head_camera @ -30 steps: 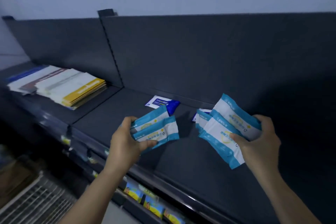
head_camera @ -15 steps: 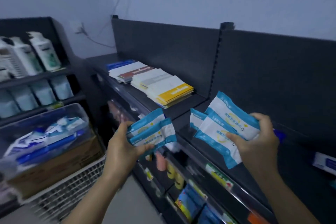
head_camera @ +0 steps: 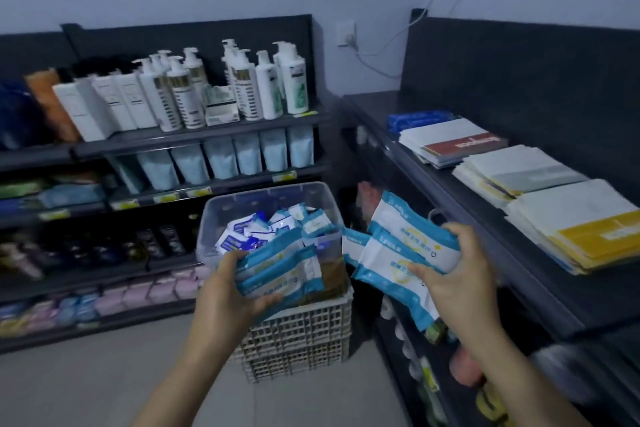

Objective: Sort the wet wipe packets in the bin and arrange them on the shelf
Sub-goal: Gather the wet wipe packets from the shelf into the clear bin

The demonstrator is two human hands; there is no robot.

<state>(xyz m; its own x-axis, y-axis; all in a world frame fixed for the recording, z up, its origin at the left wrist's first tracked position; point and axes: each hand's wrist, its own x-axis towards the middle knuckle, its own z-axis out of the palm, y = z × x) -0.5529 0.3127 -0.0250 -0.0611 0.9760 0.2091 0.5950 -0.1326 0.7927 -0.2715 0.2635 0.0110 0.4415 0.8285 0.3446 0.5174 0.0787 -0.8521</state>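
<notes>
- Your left hand (head_camera: 231, 291) gripped a stack of teal-and-white wet wipe packets (head_camera: 281, 269), thumb on the near edge and fingers under; I counted at least 2, and the exact number was hard to tell.
- That stack was held just in front of the near wall of the clear plastic bin (head_camera: 221, 218), overlapping it in view.
- Your right hand (head_camera: 457, 274) was closed on a second fan of packets (head_camera: 398, 250), about 3 of them, tilted with their far ends pointing up and left.
- The second fan sat to the right of the bin, between it and the right shelf (head_camera: 485, 218), touching neither as far as I could see.
- The bin held a loose heap of more packets (head_camera: 263, 229), blue-and-white ones mixed with teal ones, reaching near its rim.
- The bin rested on a brown box set in a pale lattice crate (head_camera: 301, 333) on the floor.
- The top of the right shelf carried flat stacks of white and yellow packs (head_camera: 571, 218).
- The far shelf on the left held white pump bottles (head_camera: 242, 87) above a row of pale blue pouches (head_camera: 221, 159).
</notes>
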